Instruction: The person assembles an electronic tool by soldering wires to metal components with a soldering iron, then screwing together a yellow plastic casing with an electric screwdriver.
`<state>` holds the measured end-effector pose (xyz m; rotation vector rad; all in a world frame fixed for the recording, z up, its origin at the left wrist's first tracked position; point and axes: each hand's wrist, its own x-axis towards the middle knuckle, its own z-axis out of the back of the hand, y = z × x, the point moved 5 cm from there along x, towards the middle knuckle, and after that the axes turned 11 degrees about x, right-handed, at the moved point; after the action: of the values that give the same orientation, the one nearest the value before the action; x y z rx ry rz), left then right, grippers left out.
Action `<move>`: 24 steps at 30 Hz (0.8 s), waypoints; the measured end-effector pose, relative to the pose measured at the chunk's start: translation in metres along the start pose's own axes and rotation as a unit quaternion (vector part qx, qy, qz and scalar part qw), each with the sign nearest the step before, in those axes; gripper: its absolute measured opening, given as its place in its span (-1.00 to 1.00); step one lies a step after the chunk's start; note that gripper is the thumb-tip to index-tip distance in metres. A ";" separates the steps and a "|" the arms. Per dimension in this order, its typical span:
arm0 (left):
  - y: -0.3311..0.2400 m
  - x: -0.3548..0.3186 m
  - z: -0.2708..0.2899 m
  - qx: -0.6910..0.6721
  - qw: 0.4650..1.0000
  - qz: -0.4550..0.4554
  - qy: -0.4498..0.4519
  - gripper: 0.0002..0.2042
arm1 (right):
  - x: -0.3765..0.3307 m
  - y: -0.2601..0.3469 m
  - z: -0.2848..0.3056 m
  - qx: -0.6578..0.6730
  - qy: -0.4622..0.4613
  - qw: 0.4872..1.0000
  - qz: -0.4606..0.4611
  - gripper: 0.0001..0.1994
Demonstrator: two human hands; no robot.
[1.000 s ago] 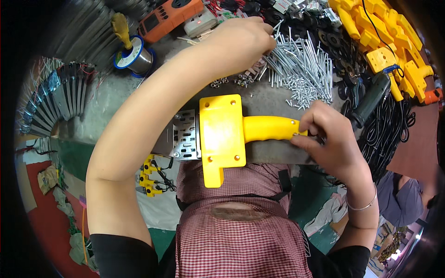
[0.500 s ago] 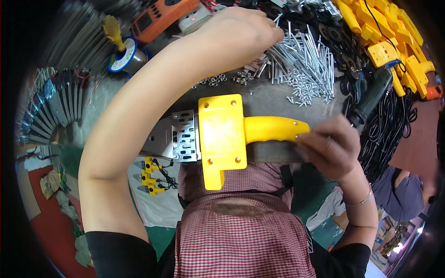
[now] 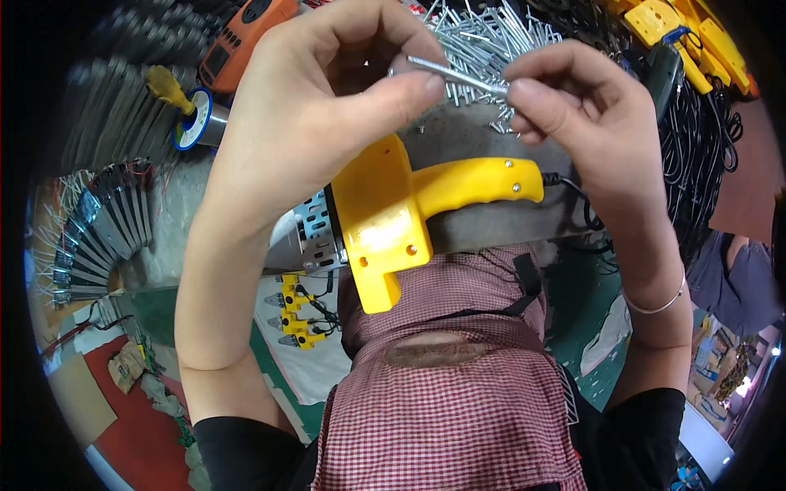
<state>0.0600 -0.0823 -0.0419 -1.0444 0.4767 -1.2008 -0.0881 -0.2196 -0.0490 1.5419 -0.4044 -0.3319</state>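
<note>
**Long metal screw held over yellow-handled tool**

- Left hand, upper centre of frame: thumb and fingers pinched shut on one end of a long metal screw.
- Right hand, upper right: fingertips closed on the screw's other end.
- Yellow-handled tool, centre, lying on the grey surface edge, untouched.
- Heap of loose screws, top centre.
- Handling note: judged best to keep the screw level and gripped near both ends, over the surface in case it slips.
</note>
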 end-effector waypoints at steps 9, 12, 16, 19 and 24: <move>0.014 -0.022 0.022 0.014 0.994 -0.018 -0.107 -0.91 | -0.057 0.009 -0.004 -0.089 -0.089 0.989 0.072 -0.84; 0.002 -0.021 -0.008 0.109 0.993 -0.018 -0.045 -0.86 | -0.077 -0.001 -0.024 -0.256 -0.024 0.948 0.187 -0.79; 0.001 -0.013 -0.017 0.170 0.985 -0.038 -0.005 -0.87 | -0.097 -0.001 -0.035 -0.241 -0.032 0.957 0.158 -0.75; -0.002 -0.006 -0.030 0.249 0.962 -0.114 -0.015 -0.79 | -0.101 0.001 -0.034 -0.226 -0.038 0.957 0.180 -0.74; -0.002 -0.002 -0.056 0.371 0.898 -0.235 0.016 -0.73 | -0.101 -0.008 -0.029 -0.197 -0.066 0.960 0.186 -0.74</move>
<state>0.0147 -0.1029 -0.0676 -0.4728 -0.2406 -1.6460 -0.1648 -0.1475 -0.0606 1.0314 -0.6797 -0.2038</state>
